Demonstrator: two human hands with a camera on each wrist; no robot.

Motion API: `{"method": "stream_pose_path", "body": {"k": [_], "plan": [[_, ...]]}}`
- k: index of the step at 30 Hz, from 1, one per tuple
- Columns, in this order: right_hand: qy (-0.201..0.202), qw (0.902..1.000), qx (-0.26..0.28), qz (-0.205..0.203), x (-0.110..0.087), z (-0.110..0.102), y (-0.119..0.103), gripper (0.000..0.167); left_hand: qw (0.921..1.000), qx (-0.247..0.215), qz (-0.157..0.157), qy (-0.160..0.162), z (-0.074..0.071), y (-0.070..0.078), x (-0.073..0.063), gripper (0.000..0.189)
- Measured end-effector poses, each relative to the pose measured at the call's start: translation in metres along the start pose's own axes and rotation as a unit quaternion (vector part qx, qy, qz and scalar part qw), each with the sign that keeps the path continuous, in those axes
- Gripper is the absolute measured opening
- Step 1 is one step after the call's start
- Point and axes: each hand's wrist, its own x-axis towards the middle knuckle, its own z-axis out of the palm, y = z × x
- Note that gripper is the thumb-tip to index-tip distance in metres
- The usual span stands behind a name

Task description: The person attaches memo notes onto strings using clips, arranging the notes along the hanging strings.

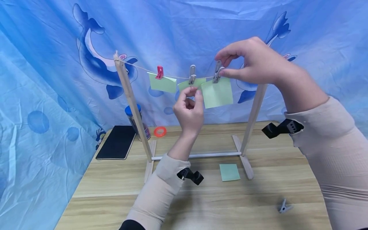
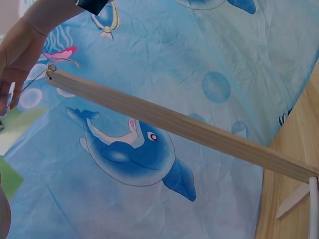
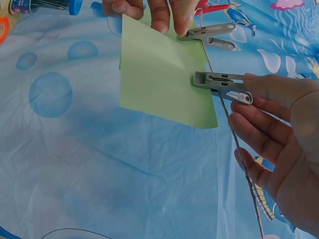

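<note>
My right hand (image 1: 256, 62) pinches a grey clothespin (image 3: 222, 85) between thumb and fingers. The clothespin sits over the string at the top edge of a light green paper square (image 1: 217, 94). Beside that square's left edge, my left hand (image 1: 189, 110) is raised with bent fingers. Its fingertips meet the edge in the right wrist view, but whether they pinch paper is hidden. Behind them hangs another green paper (image 1: 184, 84) under a second grey clothespin (image 1: 192, 75). Farther left, a red clothespin (image 1: 159, 72) holds one more green paper (image 1: 162, 84) on the string.
A wooden frame (image 1: 132, 105) carries the string above the table (image 1: 201, 204). On the table lie a green paper square (image 1: 229, 172), a loose grey clothespin (image 1: 284, 207), a black tablet-like board (image 1: 116, 142) and an orange ring (image 1: 160, 131). A blue-lidded jar (image 1: 133, 110) stands behind the left post.
</note>
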Motion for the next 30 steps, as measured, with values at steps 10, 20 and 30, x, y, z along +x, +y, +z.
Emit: {"method": "stream_pose_path", "body": {"k": [10,20,30], "plan": [[-0.006,0.9992,0.004,0.04,-0.01,0.0,0.01,0.039,0.9999,0.006,-0.008,-0.001,-0.007,-0.007,-0.005,0.022],[0.002,0.9996,0.018,0.021,-0.012,0.003,0.016,0.042,1.0,0.004,0.003,-0.006,-0.011,-0.01,-0.007,0.022],[0.018,0.9997,0.003,0.015,-0.019,0.003,0.02,0.045,1.0,0.003,0.008,-0.003,-0.012,-0.012,-0.006,0.02]]}}
